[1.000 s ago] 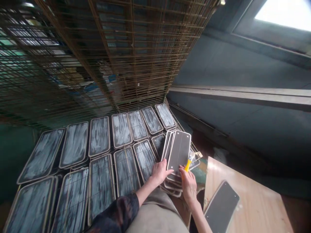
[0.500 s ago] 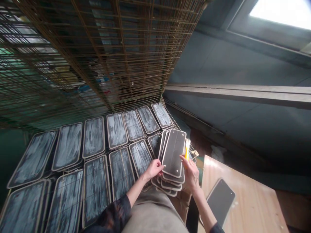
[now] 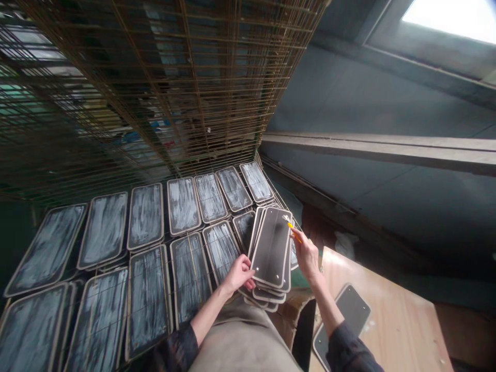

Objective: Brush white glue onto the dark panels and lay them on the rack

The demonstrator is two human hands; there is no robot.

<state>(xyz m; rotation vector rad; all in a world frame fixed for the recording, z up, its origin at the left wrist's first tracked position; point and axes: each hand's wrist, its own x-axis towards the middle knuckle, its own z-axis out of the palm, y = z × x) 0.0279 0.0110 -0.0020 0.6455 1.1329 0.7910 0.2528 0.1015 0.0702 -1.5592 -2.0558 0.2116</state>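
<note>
My right hand point(image 3: 308, 256) is closed on a small yellow-handled brush point(image 3: 292, 228). Its whitish bristles are at the upper right corner of the top dark panel point(image 3: 271, 248), a rounded rectangle with a pale edge and small holes near its corners. Several like panels lie fanned beneath it in a loose stack. My left hand point(image 3: 239, 274) pinches the lower left edge of this stack, thumb by the top panel; some fingers are hidden under it. Beside the stack, panels streaked with white point(image 3: 221, 250) lie in rows on a wire rack.
Raised wire racks point(image 3: 217, 77) slope overhead at the back left. On the right, a light wooden board point(image 3: 399, 330) carries another dark panel point(image 3: 354, 308) and whitish specks. A torn cardboard box point(image 3: 296, 310) stands near my legs. A wooden rail point(image 3: 372, 147) crosses the blue-grey wall.
My right hand has turned the brush from upright beside the stack to leaning left, bringing its bristles over the top panel's upper right corner. The left hand keeps its hold.
</note>
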